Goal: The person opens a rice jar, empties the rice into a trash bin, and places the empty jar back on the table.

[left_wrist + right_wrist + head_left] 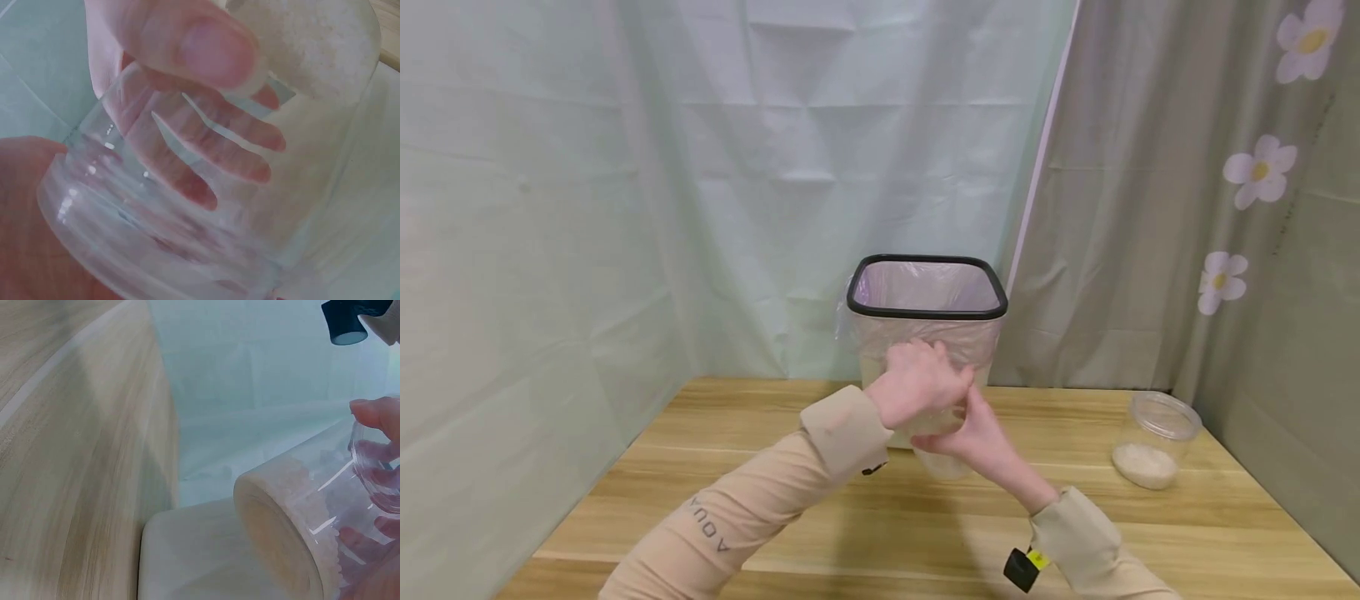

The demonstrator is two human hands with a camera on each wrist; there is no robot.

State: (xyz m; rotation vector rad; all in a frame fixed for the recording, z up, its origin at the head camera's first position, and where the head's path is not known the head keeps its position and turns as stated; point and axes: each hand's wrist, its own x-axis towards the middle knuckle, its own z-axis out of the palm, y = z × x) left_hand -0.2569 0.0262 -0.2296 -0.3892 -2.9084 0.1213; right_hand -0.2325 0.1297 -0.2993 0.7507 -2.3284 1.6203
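A clear jar [944,465] with white grains in it is held between both hands, in front of a waste bin. My right hand [977,437] grips its side, and the fingers show through the clear wall in the left wrist view. My left hand [919,379] is over the jar's top and holds the clear lid [369,472] from above. In the right wrist view the jar [294,506] tilts, its base towards the lower left and the grains gathered near the base. Whether the lid is loose, I cannot tell.
The pale waste bin [872,367] has a black rim and a clear plastic liner. It stands at the back of the wooden table [760,500]. A second clear jar [1156,440] holding white grains stands on the right. Curtains [850,150] hang behind and at both sides.
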